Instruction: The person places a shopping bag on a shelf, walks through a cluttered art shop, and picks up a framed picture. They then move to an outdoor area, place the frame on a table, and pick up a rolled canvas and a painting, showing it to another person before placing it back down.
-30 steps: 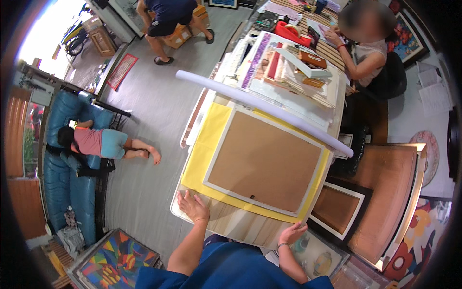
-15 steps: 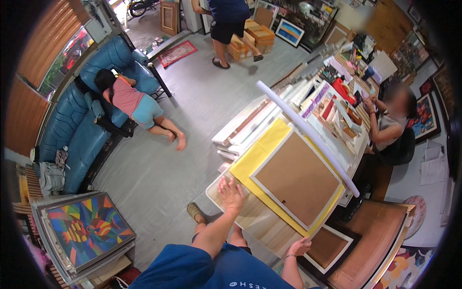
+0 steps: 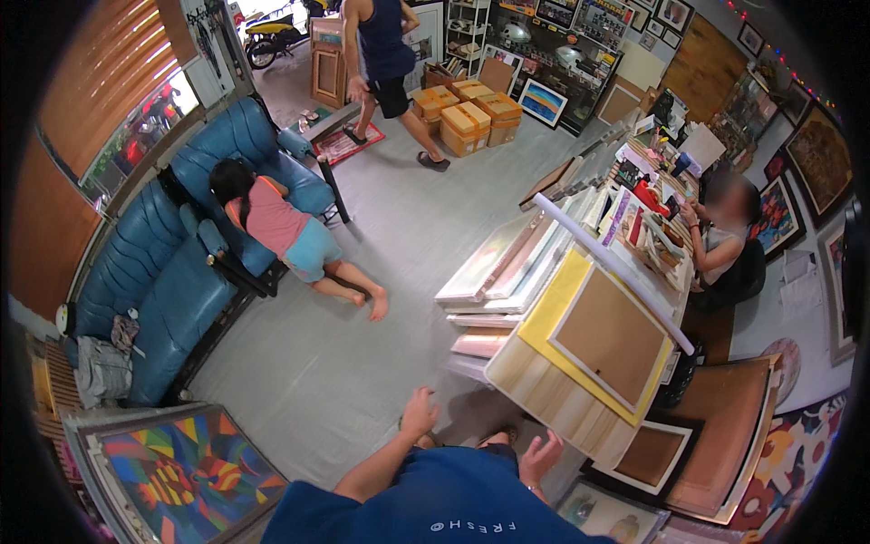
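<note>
"Are the left hand (image 3: 420,414) and right hand (image 3: 539,460) full?"
"No, two empty hands, fingers spread a little."
"Where's the frame (image 3: 612,337)?"
"There's one, near right, on one yellow sheet (image 3: 555,290) on one table (image 3: 544,385), beside one white roll (image 3: 614,269)."

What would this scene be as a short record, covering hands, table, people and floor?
Left hand: open, empty, apart from the table
Right hand: open, empty, by the near edge; contact unclear
On table: brown-backed frame on yellow sheet; white roll along its far side
People: one leaning on blue sofa, one seated at right, one walking
Far floor: cardboard boxes
</note>
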`<state>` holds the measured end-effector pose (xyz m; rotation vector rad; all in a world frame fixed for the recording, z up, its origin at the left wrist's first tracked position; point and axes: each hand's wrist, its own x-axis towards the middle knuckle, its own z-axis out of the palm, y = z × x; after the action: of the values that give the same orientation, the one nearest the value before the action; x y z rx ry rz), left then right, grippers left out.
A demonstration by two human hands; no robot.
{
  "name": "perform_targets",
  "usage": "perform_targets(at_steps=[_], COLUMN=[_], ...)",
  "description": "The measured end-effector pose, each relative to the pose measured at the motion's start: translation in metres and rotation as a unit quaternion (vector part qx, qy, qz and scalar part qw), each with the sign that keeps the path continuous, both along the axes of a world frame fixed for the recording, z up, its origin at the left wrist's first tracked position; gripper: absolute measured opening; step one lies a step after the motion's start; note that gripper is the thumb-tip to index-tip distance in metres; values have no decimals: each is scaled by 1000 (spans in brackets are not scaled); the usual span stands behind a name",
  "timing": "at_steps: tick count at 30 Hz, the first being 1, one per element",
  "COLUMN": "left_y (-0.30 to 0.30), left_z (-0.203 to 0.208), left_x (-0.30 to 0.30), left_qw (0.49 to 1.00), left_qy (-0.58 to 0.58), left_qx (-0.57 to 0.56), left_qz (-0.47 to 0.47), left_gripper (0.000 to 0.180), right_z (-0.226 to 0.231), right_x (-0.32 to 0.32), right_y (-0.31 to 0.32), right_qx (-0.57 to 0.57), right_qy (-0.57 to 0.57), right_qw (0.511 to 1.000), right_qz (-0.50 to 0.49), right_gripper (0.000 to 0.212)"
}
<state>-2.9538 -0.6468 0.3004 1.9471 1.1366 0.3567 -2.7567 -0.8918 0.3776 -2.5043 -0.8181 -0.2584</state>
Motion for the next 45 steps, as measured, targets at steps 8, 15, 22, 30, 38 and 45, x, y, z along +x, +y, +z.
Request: perform_targets(at_steps=[8,15,22,30,38,45], left_y=[32,-1,28,247,425,519], left_z=[-62,-97,-96,-60,-39,-127], left_x=[-252,-248,-224,-190,-94,-77], left_qw=[905,842,893,817,868,914], left_qy=[196,33,81,12,-7,63], left_qx=[-161,-350,-372,-440,-392,-373], left_qz=[341,409,239,373,306,146], left_gripper=[31,32,41,33,21,30], right_z=[51,45,8,-59,-64,-113], right_x=[-23,-36,-28,69,107,121], right_y=[166,277,365,452,503,540], right_qx=[34,43,43,-52,-90,-116], right_qy=[60,98,130,294,475,550], right_qw=[956,924,922,905,852,825], right_qz=[284,367,362,302,200,57], right_gripper=[29,25,19,18,16,27])
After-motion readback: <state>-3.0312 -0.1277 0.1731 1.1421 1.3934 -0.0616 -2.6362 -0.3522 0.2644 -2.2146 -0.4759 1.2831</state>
